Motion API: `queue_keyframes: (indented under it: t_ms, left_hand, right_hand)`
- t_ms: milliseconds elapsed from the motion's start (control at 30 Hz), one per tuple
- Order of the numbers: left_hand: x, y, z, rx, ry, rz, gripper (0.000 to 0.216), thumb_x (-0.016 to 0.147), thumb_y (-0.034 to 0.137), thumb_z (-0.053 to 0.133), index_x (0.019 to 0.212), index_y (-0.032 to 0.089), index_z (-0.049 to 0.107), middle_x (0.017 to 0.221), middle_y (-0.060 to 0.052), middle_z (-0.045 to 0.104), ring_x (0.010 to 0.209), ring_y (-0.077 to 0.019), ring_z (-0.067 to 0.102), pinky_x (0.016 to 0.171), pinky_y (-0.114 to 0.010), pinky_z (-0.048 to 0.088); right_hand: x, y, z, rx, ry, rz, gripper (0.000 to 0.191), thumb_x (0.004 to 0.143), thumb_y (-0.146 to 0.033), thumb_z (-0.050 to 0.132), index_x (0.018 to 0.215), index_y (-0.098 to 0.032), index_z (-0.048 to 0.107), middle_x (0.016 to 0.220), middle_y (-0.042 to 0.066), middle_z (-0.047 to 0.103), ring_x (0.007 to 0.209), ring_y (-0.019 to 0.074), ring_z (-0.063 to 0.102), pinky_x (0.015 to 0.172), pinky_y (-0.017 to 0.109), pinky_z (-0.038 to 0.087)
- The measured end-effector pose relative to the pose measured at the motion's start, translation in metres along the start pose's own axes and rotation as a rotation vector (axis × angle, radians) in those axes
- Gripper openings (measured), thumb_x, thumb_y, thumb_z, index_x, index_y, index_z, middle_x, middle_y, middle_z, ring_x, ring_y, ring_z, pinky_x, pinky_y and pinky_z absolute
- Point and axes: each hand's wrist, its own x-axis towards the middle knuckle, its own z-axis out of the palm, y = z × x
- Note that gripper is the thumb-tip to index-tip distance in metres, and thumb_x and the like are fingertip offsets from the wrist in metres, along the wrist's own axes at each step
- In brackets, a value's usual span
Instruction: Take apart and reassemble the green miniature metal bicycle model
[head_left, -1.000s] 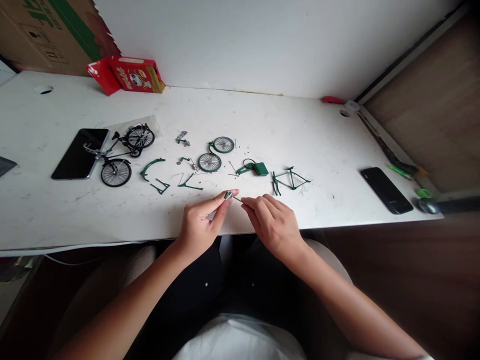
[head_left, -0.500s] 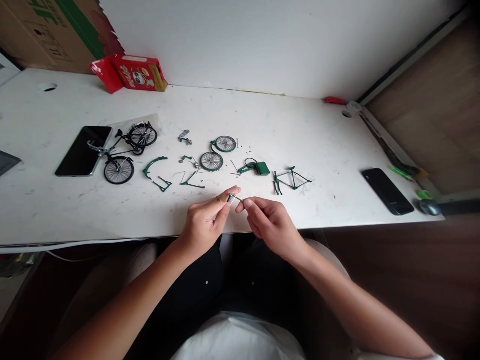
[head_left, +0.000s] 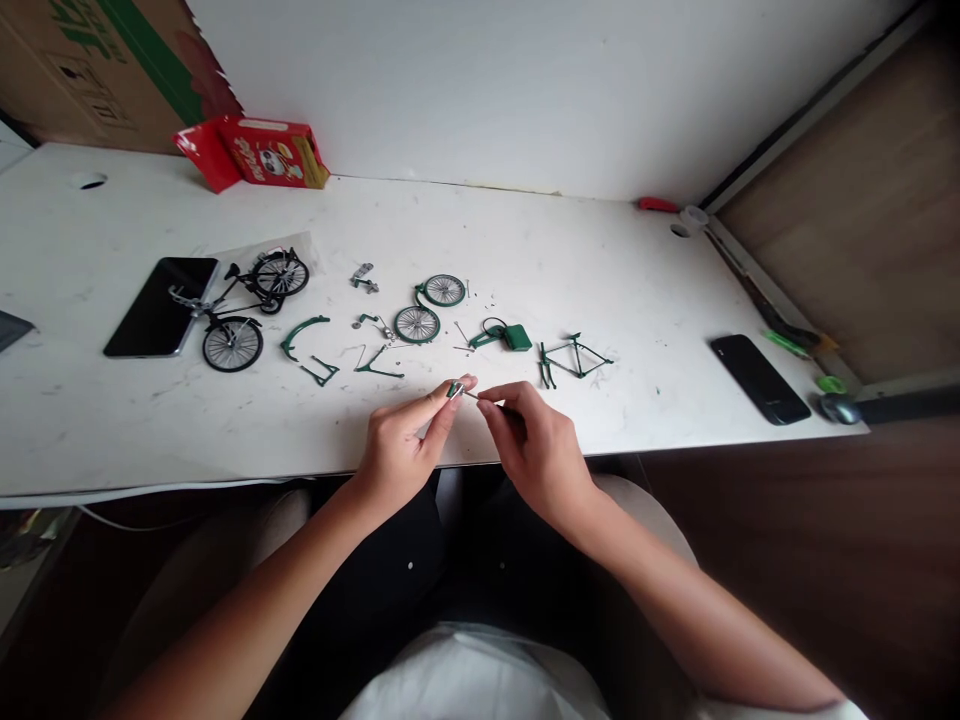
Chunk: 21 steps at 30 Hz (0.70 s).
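My left hand (head_left: 405, 435) pinches a small green and silver part (head_left: 454, 389) between thumb and fingers, just above the table's front edge. My right hand (head_left: 540, 440) is closed on a small screwdriver (head_left: 471, 396); its thin shaft points left and its tip meets the part. Most of the dark handle is hidden in my palm. Behind my hands lie green model-bicycle pieces: a frame (head_left: 576, 356), two wheels (head_left: 418, 324) joined by a curved piece, a flat green block (head_left: 517, 338), a curved mudguard-like strip (head_left: 301, 332) and several thin rods and tiny bits.
To the left, a black model bicycle (head_left: 247, 300) leans partly over a phone (head_left: 154, 310). A red box (head_left: 277, 155) stands by the wall. Another black phone (head_left: 759, 378) lies at the right, near a long dark tool (head_left: 780, 308) along the side edge.
My right hand has shifted its grip on the screwdriver, with fingers now more raised and the dark handle showing. The part in my left hand is turned slightly. The whole view has shifted a little.
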Motion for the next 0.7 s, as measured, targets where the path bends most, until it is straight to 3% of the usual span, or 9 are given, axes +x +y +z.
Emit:
queue_keyframes:
  t_ms: [133,300,433,533,700]
  left_hand:
    - [0.001,0.001,0.000,-0.018,-0.011,-0.034,0.031,0.103,0.009,0.070,0.132,0.016,0.079,0.128,-0.009,0.082,0.114,-0.0221,0.082,0.105,-0.032,0.067]
    - [0.002,-0.001,0.000,-0.022,-0.021,-0.038,0.029,0.104,0.010,0.068,0.130,0.015,0.080,0.125,-0.009,0.083,0.111,-0.0220,0.083,0.104,-0.030,0.067]
    - [-0.001,-0.004,0.000,0.012,-0.006,0.030,0.034,0.103,0.007,0.067,0.135,0.015,0.077,0.126,-0.010,0.083,0.112,-0.0218,0.083,0.105,-0.029,0.066]
    - [-0.003,-0.007,0.001,0.042,-0.002,0.080,0.041,0.102,0.004,0.066,0.140,0.016,0.074,0.130,-0.011,0.082,0.114,-0.0216,0.082,0.104,-0.028,0.066]
    - [-0.006,-0.010,0.000,0.105,0.001,0.167,0.055,0.101,-0.001,0.062,0.152,0.018,0.065,0.138,-0.013,0.078,0.122,-0.0228,0.079,0.109,-0.031,0.065]
  right_hand:
    - [0.004,0.012,-0.004,-0.471,0.038,-0.388,0.009,0.111,-0.022,0.057,0.111,-0.021,0.066,0.083,0.003,0.075,0.071,0.0161,0.065,0.062,0.030,0.042]
    - [0.009,0.019,-0.003,-0.458,-0.012,-0.418,0.011,0.112,-0.020,0.054,0.108,-0.017,0.064,0.077,0.003,0.075,0.061,0.0137,0.065,0.057,0.029,0.039]
    - [0.007,0.016,0.003,-0.342,-0.028,-0.281,0.015,0.114,-0.026,0.052,0.105,-0.020,0.061,0.078,0.003,0.075,0.058,0.0132,0.064,0.056,0.028,0.038]
    - [0.004,0.009,0.006,-0.111,-0.036,-0.097,0.016,0.112,-0.032,0.054,0.101,-0.022,0.059,0.078,0.001,0.071,0.057,0.0116,0.057,0.056,0.026,0.037]
    - [0.005,-0.010,0.004,0.604,-0.155,0.424,0.034,0.104,-0.055,0.065,0.094,-0.023,0.057,0.058,-0.011,0.035,0.050,0.0085,0.023,0.048,0.025,0.021]
